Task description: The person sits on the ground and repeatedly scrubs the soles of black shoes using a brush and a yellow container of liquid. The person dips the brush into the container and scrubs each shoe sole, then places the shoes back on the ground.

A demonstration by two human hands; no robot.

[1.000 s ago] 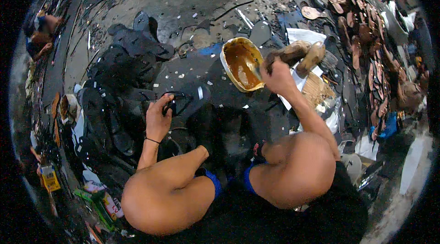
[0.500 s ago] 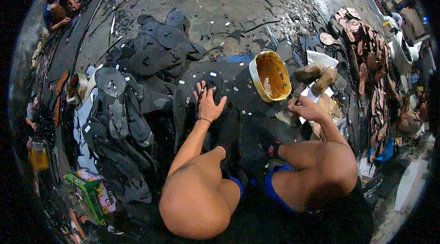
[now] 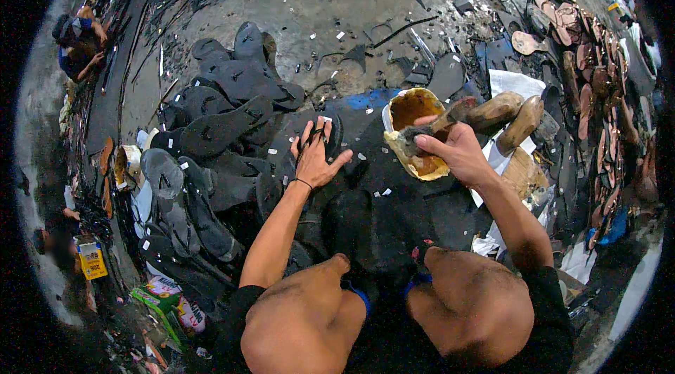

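Observation:
My left hand (image 3: 318,162) lies with its fingers spread on a black sandal (image 3: 336,136), and thin black straps show between the fingers. My right hand (image 3: 460,155) is closed on a dark, worn brush (image 3: 424,136), held over the mouth of a yellowish tub (image 3: 429,176). Brown, glue-like liquid shows inside the tub, and dried yellowish matter coats its rim. The brush's far end is partly hidden by my fingers. Just right of this hand lie wooden shoe lasts (image 3: 495,113).
Black sandals (image 3: 226,117) are heaped at the left. Rows of tan sandals (image 3: 585,57) line the right side. A green-edged pack (image 3: 165,297) sits at lower left. Dark scraps (image 3: 357,56) litter the floor ahead. Another person (image 3: 79,47) sits at far left.
My right hand has moved left and up, from beside the tub to over its mouth with the brush. My left hand stays on the sandal. The whole view has shifted a little.

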